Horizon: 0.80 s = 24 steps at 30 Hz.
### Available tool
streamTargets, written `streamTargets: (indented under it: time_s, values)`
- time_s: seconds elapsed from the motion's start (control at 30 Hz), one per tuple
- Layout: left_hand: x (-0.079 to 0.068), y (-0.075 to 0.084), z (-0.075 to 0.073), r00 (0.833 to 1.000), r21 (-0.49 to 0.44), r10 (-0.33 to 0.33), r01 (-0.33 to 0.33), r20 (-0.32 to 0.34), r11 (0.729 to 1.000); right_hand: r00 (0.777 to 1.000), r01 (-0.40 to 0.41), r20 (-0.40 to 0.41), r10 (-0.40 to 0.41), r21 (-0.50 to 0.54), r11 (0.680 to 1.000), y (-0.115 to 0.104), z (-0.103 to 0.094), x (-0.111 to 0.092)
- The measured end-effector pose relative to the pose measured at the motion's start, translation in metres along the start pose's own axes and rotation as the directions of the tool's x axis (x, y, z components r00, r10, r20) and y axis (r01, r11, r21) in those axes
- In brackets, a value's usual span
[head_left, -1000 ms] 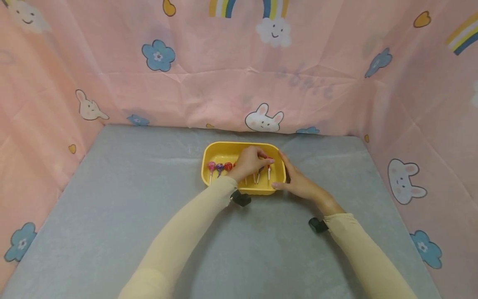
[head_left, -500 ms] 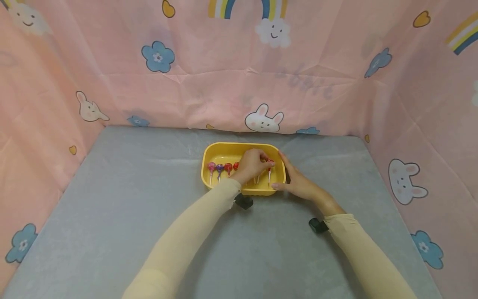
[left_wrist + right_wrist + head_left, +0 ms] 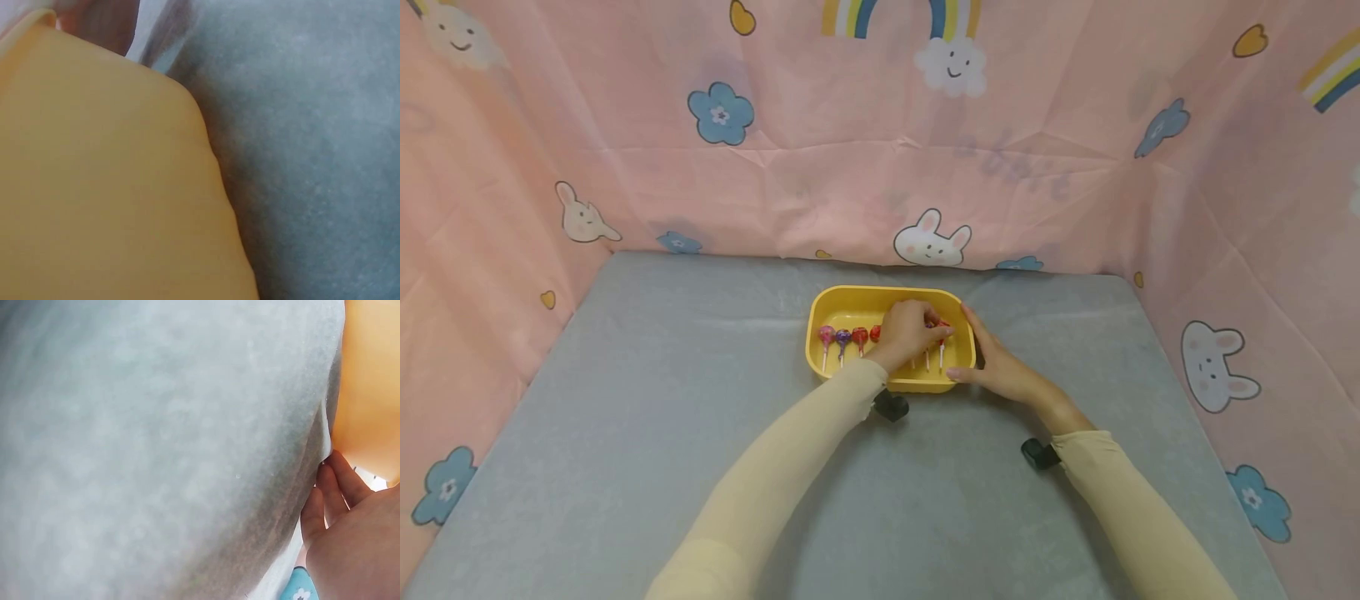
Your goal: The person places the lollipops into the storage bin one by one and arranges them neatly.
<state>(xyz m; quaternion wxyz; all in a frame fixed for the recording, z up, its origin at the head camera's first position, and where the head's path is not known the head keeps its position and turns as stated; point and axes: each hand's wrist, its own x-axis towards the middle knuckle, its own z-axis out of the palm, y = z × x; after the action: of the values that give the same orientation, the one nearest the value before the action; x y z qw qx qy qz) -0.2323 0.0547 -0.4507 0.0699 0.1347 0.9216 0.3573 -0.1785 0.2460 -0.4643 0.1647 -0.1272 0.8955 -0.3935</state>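
Observation:
A yellow plastic tray (image 3: 887,289) holds a row of lollipops with their sticks toward the person, among them a pink lollipop (image 3: 827,335), a purple lollipop (image 3: 843,337) and a red lollipop (image 3: 860,336). My left hand (image 3: 906,332) reaches into the tray and pinches a lollipop near the right end, whose head its fingers mostly hide. Just right of those fingertips lies another red lollipop (image 3: 943,328). My right hand (image 3: 1002,362) grips the tray's right end, thumb at the front rim, fingers along the side. In the right wrist view, the right hand (image 3: 353,537) is against the tray wall (image 3: 372,381).
A grey cloth-covered table (image 3: 625,400) lies under the tray. Pink patterned curtain (image 3: 820,183) encloses the back and both sides. The tray's outer wall (image 3: 119,175) fills much of the left wrist view.
My left hand has shifted slightly right and toward the person. A lollipop stick beneath it has moved right, nearer the rightmost one. My right hand stays on the tray.

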Motion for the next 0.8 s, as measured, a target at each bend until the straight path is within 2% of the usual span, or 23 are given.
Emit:
streamTargets:
  time_s: [0.47, 0.8]
  values:
    - [0.0002, -0.0003, 0.0044, 1.0, 0.021, -0.024, 0.024, -0.001, 0.999, 1.0, 0.02, -0.004, -0.02, 0.015, 1.0, 0.0005, -0.0009, -0.0005]
    - [0.0009, -0.0008, 0.008, 1.0, 0.097, -0.004, 0.006, -0.018, 0.995, 0.999, 0.034, -0.013, -0.034, 0.012, 0.999, -0.0004, -0.0003, -0.0012]
